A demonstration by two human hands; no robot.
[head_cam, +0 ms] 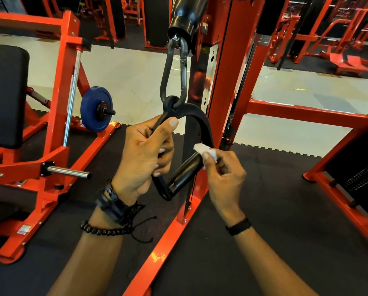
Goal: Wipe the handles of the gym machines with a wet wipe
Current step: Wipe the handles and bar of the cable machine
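My left hand (pixel 143 155) grips the left side of the handle (pixel 184 169), fingers curled round its black strap. The handle hangs from a carabiner (pixel 174 71) beside the red post (pixel 225 82). My right hand (pixel 223 176) pinches the white wipe (pixel 205 151) against the upper end of the handle's bar.

Left of the handle's bar (pixel 186 170), the left hand (pixel 144 154) grips its frame with curled fingers, thumb raised; at the bar's upper end the right hand (pixel 223 178) pinches a wipe (pixel 205 151)
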